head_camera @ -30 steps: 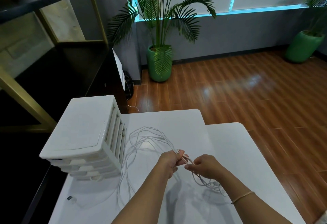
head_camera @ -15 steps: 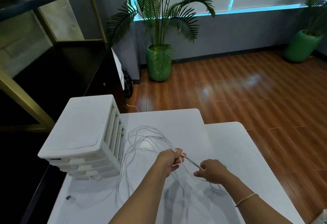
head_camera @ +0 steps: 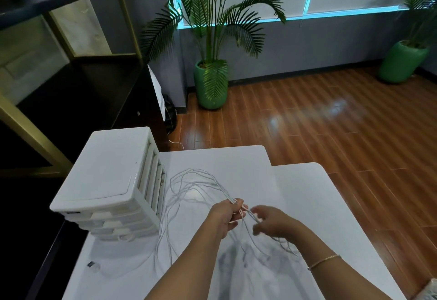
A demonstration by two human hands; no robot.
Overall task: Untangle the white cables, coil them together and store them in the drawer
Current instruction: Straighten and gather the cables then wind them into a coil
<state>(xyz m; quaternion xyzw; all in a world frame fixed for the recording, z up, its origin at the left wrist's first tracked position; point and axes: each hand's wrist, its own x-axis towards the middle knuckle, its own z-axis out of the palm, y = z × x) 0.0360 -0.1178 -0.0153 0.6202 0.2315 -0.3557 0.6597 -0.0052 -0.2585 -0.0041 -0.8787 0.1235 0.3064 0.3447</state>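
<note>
Above the white table [head_camera: 307,195], left hand [head_camera: 227,215] grips a bundle of white cables [head_camera: 189,181]; right hand [head_camera: 274,225] curls loosely at the strands, pinch uncertain through blur. Loops trail beside the drawer unit [head_camera: 113,181]. Advice: keep the bundle anchored, draw strands out singly. Cable ends under the forearms are hidden; drawers look closed.

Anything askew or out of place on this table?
The drawer unit sits turned at an angle and overhangs the table's left edge. White cables sprawl in loose loops, expected mid-untangling.
</note>
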